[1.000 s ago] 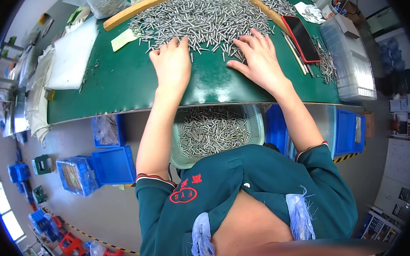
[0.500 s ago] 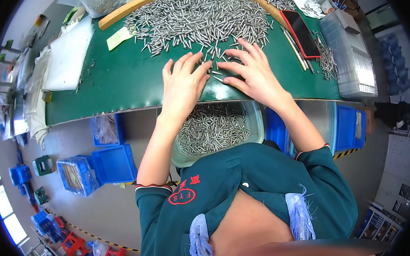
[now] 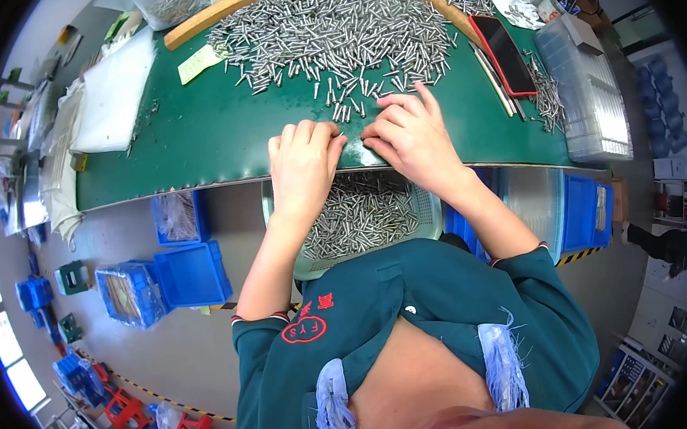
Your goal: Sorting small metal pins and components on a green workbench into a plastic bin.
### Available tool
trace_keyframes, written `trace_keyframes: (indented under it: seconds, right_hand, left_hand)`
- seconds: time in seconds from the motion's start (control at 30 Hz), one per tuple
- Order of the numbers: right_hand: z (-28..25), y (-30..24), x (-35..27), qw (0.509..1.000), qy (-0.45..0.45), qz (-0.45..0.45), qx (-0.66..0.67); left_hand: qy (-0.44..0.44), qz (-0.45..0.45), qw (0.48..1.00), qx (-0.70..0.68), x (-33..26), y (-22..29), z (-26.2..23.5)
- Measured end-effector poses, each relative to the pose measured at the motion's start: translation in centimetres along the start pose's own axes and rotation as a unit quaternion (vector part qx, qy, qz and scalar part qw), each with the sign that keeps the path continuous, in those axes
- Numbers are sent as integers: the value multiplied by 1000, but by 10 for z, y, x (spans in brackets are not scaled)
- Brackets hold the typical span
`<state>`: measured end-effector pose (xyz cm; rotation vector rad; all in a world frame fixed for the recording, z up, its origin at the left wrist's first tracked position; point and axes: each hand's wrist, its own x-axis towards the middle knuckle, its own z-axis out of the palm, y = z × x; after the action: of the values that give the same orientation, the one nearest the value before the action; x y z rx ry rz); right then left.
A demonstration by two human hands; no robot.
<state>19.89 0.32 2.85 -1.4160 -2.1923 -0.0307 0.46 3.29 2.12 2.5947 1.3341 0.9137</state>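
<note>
A big heap of small silver metal pins (image 3: 340, 26) covers the far middle of the green table (image 3: 198, 145). Several loose pins (image 3: 346, 110) lie apart from it, just beyond my hands. Near the table's front edge, my left hand (image 3: 302, 158) is closed, thumb and forefinger pressed together; what they hold, if anything, is too small to name. Opposite it, my right hand (image 3: 413, 135) has its thumb and forefinger pinched close to the tabletop, other fingers curled or lifted, and its grip is hidden. Below the edge, between my forearms, a pale green basket (image 3: 430, 209) holds many similar pins.
Wooden bars (image 3: 213, 18) flank the heap. At right lie a red-edged phone (image 3: 504, 55), thin rods (image 3: 494, 83), a smaller pile of pins (image 3: 545, 96) and clear plastic trays (image 3: 588, 97). White sheets (image 3: 116, 95) lie left; blue bins (image 3: 194, 275) stand on the floor.
Both hands have drawn back from the loose pins toward the table's front edge, and their fingers have gone from spread to curled. Several loose pins now lie uncovered beyond them.
</note>
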Motion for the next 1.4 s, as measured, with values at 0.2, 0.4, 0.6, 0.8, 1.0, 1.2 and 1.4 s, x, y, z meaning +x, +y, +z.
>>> trace_keyframes:
  seconds: [0.2, 0.4, 0.6, 0.8, 1.0, 1.2, 1.4]
  right_hand:
    - [-5, 2, -7, 999, -4, 19, 32]
    - [-4, -3, -3, 1000, 2, -11, 17]
    - [-1, 8, -3, 1000, 19, 12, 0]
    - [0, 2, 1, 999, 14, 0, 32]
    - [2, 0, 2, 1000, 13, 0, 16]
    - [-3, 5, -1, 1000, 5, 11, 17]
    - [-13, 3, -7, 999, -22, 19, 29]
  left_hand:
    - [-69, -10, 996, -63, 2, 9, -5]
    - [13, 14, 999, 34, 10, 3, 4]
    - [-21, 32, 999, 30, -5, 8, -5]
    - [-30, 22, 999, -25, -5, 11, -8]
    - [-20, -12, 1000, -10, 2, 9, -3]
    - [-17, -17, 999, 38, 3, 7, -4]
    - [-39, -46, 996, 72, 0, 11, -11]
